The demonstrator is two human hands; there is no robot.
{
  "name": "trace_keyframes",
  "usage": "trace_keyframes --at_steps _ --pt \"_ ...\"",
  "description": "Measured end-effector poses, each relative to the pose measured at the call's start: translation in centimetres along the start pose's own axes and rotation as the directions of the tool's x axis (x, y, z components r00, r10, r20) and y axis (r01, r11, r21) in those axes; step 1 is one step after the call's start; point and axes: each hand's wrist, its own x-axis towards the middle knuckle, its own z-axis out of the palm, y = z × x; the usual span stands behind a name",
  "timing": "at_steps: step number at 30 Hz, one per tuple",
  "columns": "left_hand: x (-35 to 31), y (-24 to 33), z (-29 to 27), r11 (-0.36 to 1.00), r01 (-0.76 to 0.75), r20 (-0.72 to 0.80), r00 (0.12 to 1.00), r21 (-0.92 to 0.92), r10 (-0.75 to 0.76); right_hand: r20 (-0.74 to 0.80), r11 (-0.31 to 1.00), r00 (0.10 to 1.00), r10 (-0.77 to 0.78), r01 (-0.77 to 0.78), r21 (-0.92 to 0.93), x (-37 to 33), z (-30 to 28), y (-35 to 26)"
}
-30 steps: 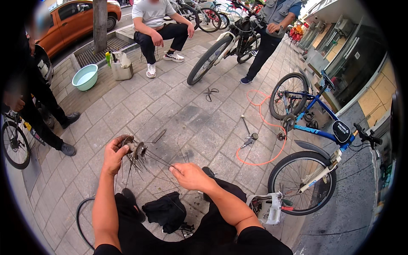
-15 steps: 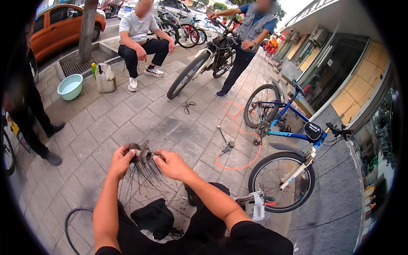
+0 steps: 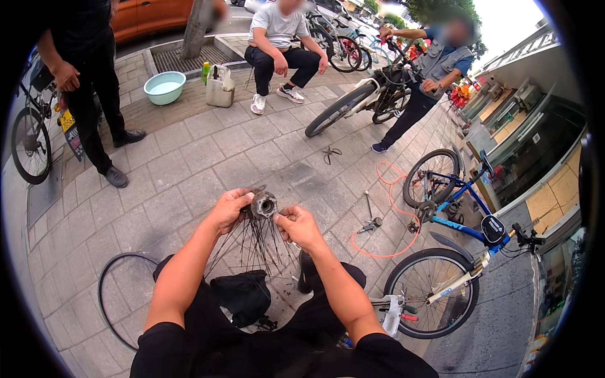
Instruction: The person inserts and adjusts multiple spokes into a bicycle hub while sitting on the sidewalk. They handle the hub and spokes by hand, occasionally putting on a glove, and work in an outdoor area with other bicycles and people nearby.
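Between my hands is a worn, dirty bicycle wheel hub (image 3: 263, 205), its round hollow end turned toward me. Thin dark spokes (image 3: 253, 242) hang loosely from it in a fan, with no rim around them. My left hand (image 3: 229, 211) is closed around the hub's left side. Thumb and fingers of my right hand (image 3: 298, 225) pinch at the right edge of its flange; whether a spoke is also between them cannot be made out. Below the spokes a black cloth or bag (image 3: 241, 297) lies between my legs.
A black hoop (image 3: 103, 290) lies at left. At right are a blue bicycle (image 3: 450, 225), an orange hose (image 3: 398, 252) with an air tool (image 3: 372, 224), and a white container (image 3: 392, 316) with tools. Further off are a basin (image 3: 165, 87), a jug (image 3: 220, 88) and several people, one holding a bicycle (image 3: 353, 104).
The view has swung left, so the surroundings sit further right. The hub has turned, its open end now facing me more. Both hands stay on it.
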Motion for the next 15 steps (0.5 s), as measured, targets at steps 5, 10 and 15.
trace_keyframes --at_steps 5,10,15 --pt "-1.8 2.6 0.8 0.994 -0.108 -0.038 0.994 -0.026 0.107 -0.002 0.965 0.998 -0.063 0.061 0.256 -1.3 1.0 -1.9" --pt "-1.3 1.9 -0.3 0.990 -0.105 0.000 0.994 -0.095 0.105 -0.048 0.999 0.998 0.038 -0.039 -0.030 1.1 1.5 -2.9" --pt "-1.1 3.1 -1.0 0.965 -0.143 -0.034 0.990 -0.221 0.138 -0.112 0.946 0.955 -0.276 0.248 -0.210 0.8 0.2 -1.8"
